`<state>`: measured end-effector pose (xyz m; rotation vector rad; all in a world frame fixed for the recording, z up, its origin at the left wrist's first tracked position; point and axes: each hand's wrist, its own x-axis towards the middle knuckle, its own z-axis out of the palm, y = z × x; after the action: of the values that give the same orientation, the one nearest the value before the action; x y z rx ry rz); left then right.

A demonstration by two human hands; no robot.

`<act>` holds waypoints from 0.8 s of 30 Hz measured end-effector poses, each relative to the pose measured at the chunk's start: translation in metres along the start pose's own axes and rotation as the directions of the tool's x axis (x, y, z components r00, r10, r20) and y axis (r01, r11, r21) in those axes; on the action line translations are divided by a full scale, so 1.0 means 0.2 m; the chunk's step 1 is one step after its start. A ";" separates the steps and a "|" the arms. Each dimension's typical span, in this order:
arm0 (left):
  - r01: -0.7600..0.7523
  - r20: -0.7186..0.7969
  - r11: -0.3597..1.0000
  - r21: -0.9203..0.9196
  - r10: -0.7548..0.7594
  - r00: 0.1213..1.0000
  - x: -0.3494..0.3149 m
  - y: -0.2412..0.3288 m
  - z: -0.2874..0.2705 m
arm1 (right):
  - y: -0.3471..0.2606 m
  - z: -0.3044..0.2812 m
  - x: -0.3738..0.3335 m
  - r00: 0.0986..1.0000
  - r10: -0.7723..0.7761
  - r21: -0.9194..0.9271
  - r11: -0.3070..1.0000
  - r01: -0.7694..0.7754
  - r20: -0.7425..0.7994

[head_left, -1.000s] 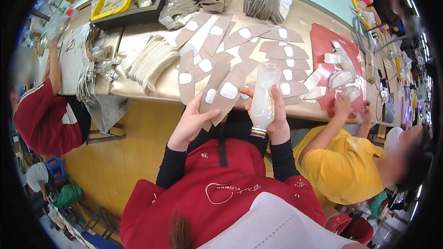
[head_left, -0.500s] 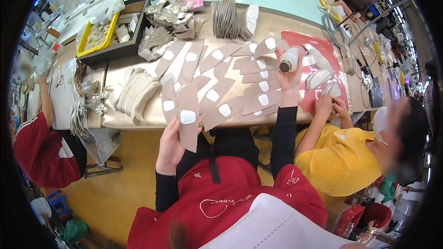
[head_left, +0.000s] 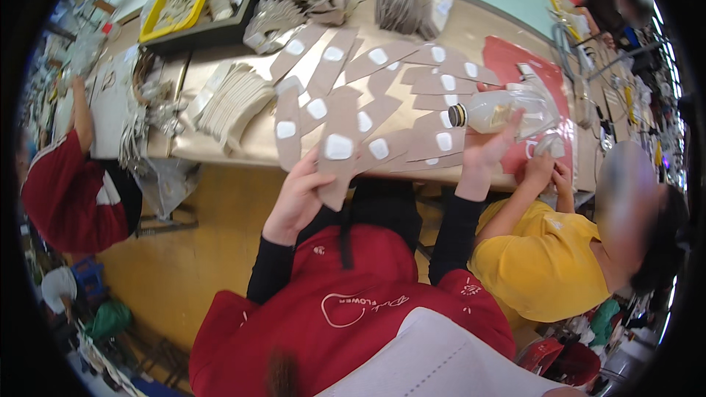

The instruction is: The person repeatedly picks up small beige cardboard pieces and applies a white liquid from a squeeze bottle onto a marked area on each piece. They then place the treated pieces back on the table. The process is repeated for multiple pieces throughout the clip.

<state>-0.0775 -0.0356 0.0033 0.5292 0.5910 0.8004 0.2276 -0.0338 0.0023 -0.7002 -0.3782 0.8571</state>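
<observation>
My left hand [head_left: 298,195] pinches the lower part of a long taupe fabric piece [head_left: 340,114] with a white patch near its middle. This piece is raised over the near edge of the table. My right hand [head_left: 491,153] is closed round a translucent plastic bottle [head_left: 487,113] lying nearly level, its dark cap toward the left. Under and between the hands, several similar taupe pieces [head_left: 434,148] with white patches lie spread and overlapping on the table. Whether anything comes out of the bottle cannot be made out.
A fanned stack of cream pieces [head_left: 234,106] lies left, below a black tray [head_left: 213,29] with a yellow bin [head_left: 176,11]. Upright grey stacks [head_left: 401,0] stand behind. A red sheet [head_left: 507,51] lies right, beside a person in yellow [head_left: 548,257]; another person in red [head_left: 77,191] works left.
The bottle has swung from pointing toward me to lying sideways, cap leftward. The view has shifted, so the table sits higher in the picture. My left hand keeps the fabric piece.
</observation>
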 end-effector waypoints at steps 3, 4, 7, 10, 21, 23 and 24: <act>0.049 0.015 0.998 0.033 -0.050 0.999 0.04 -0.05 0.05 | 0.10 0.13 -0.22 0.999 0.015 0.047 0.999 -0.017 0.034; 0.041 0.013 0.997 0.073 -0.042 0.999 0.05 -0.06 0.07 | 0.15 0.15 -0.28 1.000 -0.021 -0.071 0.997 0.019 -0.022; 0.022 0.009 0.989 0.143 -0.023 1.000 0.06 -0.10 0.11 | 0.26 0.15 -0.41 0.992 -0.076 -0.348 0.932 0.107 0.100; 0.011 -0.022 0.981 0.193 -0.007 1.000 0.06 -0.11 0.13 | 0.30 0.13 -0.47 0.922 -0.055 -0.353 0.914 0.201 0.383; 0.034 0.021 0.963 0.267 -0.041 0.999 0.05 -0.12 0.12 | 0.25 0.11 -0.44 0.842 -0.127 -0.532 0.723 0.441 0.524; 0.029 0.035 0.961 0.276 -0.040 0.999 0.05 -0.13 0.12 | 0.25 0.10 -0.43 0.881 -0.186 -0.464 0.792 0.396 0.435; 0.032 0.036 0.963 0.267 -0.044 0.998 0.05 -0.14 0.12 | 0.25 0.10 -0.43 0.863 -0.186 -0.414 0.817 0.402 0.470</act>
<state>-0.0424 -0.0494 0.0009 0.7774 0.6728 0.6749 0.1359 -0.0718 -0.0200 -0.9071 -1.0992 0.5918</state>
